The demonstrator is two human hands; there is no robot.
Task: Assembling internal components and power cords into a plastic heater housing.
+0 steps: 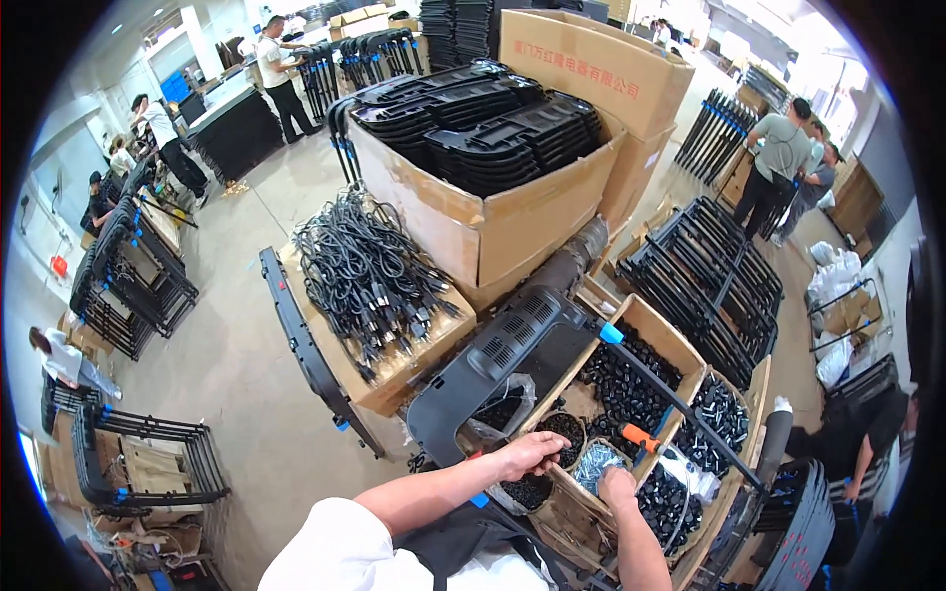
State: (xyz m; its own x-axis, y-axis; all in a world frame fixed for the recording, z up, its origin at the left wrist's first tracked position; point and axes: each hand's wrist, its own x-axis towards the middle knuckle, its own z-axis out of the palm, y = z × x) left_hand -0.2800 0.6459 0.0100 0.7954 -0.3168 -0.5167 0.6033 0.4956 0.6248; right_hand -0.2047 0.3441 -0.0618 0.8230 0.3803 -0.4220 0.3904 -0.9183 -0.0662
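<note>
Only 1 view here: head cam, L one of a side-by-side pair worn by the person on the near side of the open carton (542, 215). It's higher than the carton, facing fwd & steeply down, so you see into its top. Left hand (534, 453) and right hand (618, 485) are v. close to the lens, this side of the carton; white sleeve (330, 547) closer yet. Wide fisheye also takes in floor (261, 394) L of the carton & workers well beyond it.
</note>
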